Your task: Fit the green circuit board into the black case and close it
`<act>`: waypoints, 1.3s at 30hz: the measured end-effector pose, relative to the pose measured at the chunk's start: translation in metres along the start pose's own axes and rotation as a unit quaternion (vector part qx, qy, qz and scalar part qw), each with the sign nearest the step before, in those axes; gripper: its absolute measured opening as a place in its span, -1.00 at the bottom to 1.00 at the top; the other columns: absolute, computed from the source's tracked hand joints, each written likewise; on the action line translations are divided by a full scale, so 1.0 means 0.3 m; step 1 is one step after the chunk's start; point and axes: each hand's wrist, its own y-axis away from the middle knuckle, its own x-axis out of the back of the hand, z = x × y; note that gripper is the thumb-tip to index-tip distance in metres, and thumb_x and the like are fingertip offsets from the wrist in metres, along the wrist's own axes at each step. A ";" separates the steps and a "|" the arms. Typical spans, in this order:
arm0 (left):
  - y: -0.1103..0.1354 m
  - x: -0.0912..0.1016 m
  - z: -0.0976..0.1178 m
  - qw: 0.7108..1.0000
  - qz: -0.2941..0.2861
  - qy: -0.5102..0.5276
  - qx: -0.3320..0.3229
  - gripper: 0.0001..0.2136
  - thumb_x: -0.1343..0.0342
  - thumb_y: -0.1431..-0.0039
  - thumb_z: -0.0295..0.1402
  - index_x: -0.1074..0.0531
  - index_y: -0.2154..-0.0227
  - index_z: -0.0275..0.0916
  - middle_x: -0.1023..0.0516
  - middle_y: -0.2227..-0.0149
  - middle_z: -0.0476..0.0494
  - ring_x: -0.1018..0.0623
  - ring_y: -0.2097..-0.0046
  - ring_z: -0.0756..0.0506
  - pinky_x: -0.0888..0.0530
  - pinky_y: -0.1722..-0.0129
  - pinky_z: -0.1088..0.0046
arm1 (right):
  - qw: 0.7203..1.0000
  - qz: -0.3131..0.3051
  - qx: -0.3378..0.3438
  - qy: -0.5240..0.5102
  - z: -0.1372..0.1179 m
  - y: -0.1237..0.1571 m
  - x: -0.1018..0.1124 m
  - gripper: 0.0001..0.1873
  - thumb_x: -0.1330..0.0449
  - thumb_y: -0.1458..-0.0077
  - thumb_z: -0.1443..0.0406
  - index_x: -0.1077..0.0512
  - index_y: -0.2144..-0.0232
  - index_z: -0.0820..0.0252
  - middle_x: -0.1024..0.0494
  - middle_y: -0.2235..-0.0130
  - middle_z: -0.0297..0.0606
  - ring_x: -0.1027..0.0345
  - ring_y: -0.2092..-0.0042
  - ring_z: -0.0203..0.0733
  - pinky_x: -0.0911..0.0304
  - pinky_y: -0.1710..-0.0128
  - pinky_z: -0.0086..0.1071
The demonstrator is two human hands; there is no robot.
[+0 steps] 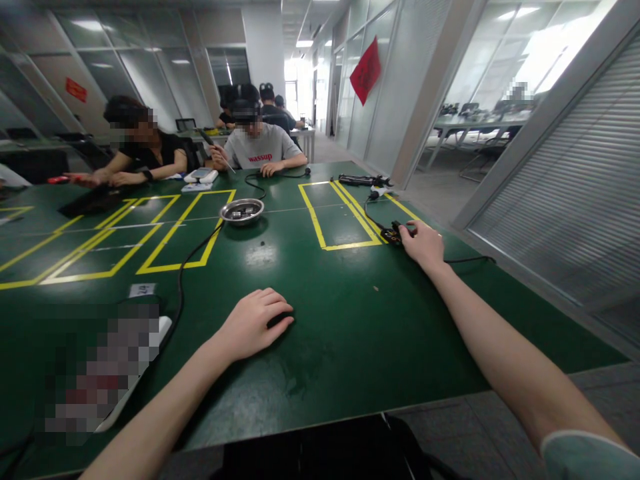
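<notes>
At the right side of the green table (345,293), my right hand (423,243) has its fingers closed on a small black part (391,233) with gold-coloured spots. Its exact kind is too small to tell. A dark cable runs from near that part back towards a white piece (380,192). My left hand (257,323) rests on the tabletop in front of me, fingers loosely bent and thumb apart, with nothing visible in it.
A metal bowl (242,212) holds small metal parts. A black cable (183,273) crosses the left side near a blurred device with a white edge (163,327). Black tool-like items (363,180) lie at the back right. Two people (263,143) sit across the table.
</notes>
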 end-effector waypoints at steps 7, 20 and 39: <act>0.001 0.004 0.000 1.000 -0.002 0.006 0.003 -0.87 -0.15 -0.39 -0.35 -0.59 0.14 -0.21 -0.67 0.15 -0.14 -0.63 0.11 -0.16 -0.52 0.11 0.28 | 0.994 -0.019 -0.077 -0.069 0.037 -0.007 0.005 -0.57 -0.01 -0.32 0.29 -0.47 -0.13 0.29 -0.67 0.15 -0.03 -0.43 0.54 -0.17 -0.37 0.38 -0.27; 0.000 0.006 0.000 1.000 -0.008 0.016 0.008 -0.87 -0.16 -0.39 -0.35 -0.60 0.15 -0.22 -0.67 0.14 -0.15 -0.63 0.10 -0.16 -0.54 0.11 0.29 | 0.995 -0.010 0.092 0.041 0.016 0.000 -0.012 -0.56 -0.30 -0.07 0.10 -0.56 0.05 0.23 -0.51 0.11 -0.02 -0.45 0.10 0.12 -0.38 0.06 -0.12; -0.002 0.006 -0.030 0.996 0.087 0.003 0.024 -0.83 -0.10 -0.40 -0.36 -0.60 0.21 -0.21 -0.70 0.24 -0.14 -0.63 0.20 -0.14 -0.55 0.18 0.31 | 0.970 -0.148 0.190 -0.006 -0.149 0.159 -0.024 -0.71 -0.34 -0.12 0.17 -0.61 0.13 0.15 -0.70 0.10 -0.12 -0.59 0.08 0.04 -0.44 0.12 -0.26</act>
